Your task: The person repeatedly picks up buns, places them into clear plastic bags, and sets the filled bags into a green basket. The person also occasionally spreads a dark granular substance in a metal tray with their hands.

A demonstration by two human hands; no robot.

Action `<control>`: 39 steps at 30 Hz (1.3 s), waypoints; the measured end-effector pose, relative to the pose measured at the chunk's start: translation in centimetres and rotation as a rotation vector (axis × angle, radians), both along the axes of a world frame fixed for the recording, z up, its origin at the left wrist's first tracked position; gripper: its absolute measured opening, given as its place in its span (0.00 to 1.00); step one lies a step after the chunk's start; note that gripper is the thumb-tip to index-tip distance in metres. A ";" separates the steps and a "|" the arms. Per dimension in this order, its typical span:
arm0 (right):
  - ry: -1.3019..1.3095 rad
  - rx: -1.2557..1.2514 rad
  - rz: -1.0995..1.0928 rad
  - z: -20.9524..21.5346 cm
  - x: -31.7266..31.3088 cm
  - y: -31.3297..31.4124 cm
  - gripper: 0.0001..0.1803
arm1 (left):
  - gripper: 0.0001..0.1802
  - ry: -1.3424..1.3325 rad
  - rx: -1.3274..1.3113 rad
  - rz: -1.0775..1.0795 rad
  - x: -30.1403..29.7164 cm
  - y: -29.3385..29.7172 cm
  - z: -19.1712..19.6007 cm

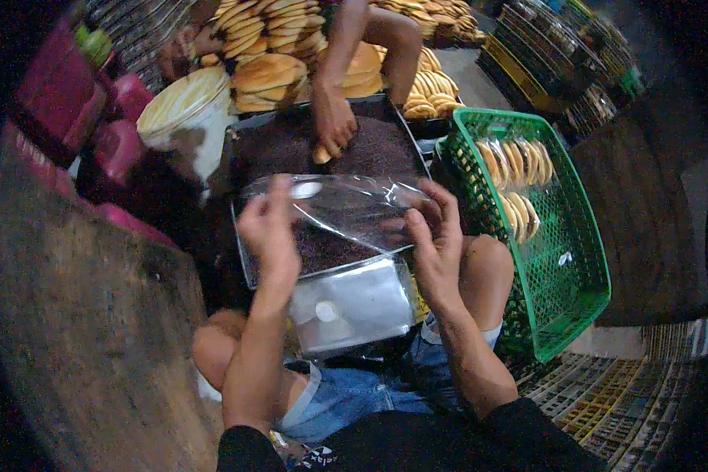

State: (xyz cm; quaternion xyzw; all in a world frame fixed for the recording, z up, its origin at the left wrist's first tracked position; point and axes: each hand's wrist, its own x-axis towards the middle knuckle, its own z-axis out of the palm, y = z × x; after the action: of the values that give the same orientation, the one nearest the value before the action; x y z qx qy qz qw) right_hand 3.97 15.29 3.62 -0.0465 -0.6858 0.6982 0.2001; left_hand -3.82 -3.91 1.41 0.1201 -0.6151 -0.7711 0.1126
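The place is dim, and the corners are dark. A big wooden board (86, 330) fills the left side. Its top looks worn and scratched. Behind it sit pink tubs (122, 145) and a white bucket (185, 118). Far back, golden buns (267, 75) are piled high in rows. A green basket (574, 267) stands on the right with some buns in it. Black crates (551, 51) are stacked at the top right. Low on the right, the floor is made of yellow and grey crate tops (613, 401) with little holes. A dark wooden board (645, 212) lies past the basket.
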 end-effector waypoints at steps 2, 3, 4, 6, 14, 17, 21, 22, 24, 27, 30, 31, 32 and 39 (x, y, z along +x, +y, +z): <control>0.096 -0.007 -0.003 1.2 -1.7 -0.2 0.32 | 0.21 0.139 0.282 0.105 -2.1 -5.1 0.5; 0.125 0.040 -0.035 0.7 -2.8 0.2 0.33 | 0.23 0.222 0.568 0.098 -3.3 -9.8 0.1; 0.088 0.116 -0.077 0.0 -3.8 0.7 0.35 | 0.25 0.194 0.683 0.274 -4.5 -14.1 -0.4; 0.004 0.256 -0.136 -2.4 -6.3 0.7 0.37 | 0.29 0.203 0.725 0.283 -4.9 -15.3 0.0; -0.327 0.731 -0.347 -10.7 -17.7 -8.8 0.57 | 0.43 0.345 0.168 0.305 -3.7 -7.3 1.3; -0.415 0.944 -0.450 -12.8 -21.2 -7.8 0.45 | 0.42 0.295 0.186 0.413 -4.0 -7.9 1.9; -0.574 1.060 -0.266 -10.9 -22.4 -3.8 0.33 | 0.43 0.243 0.235 0.423 -4.0 -8.8 1.5; -0.627 1.016 -0.187 -9.0 -22.1 -3.3 0.30 | 0.43 0.227 0.235 0.443 -3.8 -9.0 1.6; -0.399 0.898 -0.141 -7.3 -18.9 -0.4 0.19 | 0.42 0.216 0.230 0.465 -3.6 -9.1 1.7; -0.315 0.789 0.058 -7.9 -14.0 4.8 0.17 | 0.40 0.214 0.196 0.456 -3.3 -8.8 1.7; -0.203 1.069 0.020 -9.8 -9.0 4.7 0.17 | 0.39 0.187 0.148 0.412 -3.5 -7.5 0.9; -0.200 1.256 -0.028 -11.1 -8.3 4.1 0.17 | 0.38 0.169 0.136 0.393 -3.7 -6.7 0.4; -0.285 1.273 0.028 -11.4 -8.2 3.7 0.18 | 0.38 0.151 0.123 0.374 -3.9 -5.9 -0.2; -0.404 0.208 0.175 0.8 -2.5 8.2 0.27 | 0.37 -0.067 -0.006 0.392 -4.1 -5.0 -4.6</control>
State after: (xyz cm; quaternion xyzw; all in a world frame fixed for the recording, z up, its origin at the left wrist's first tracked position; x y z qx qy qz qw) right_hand 1.48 23.46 4.39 -0.1049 -0.7815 0.6151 0.0012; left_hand -7.90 -8.91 -3.19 0.2626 -0.5855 -0.7283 0.2405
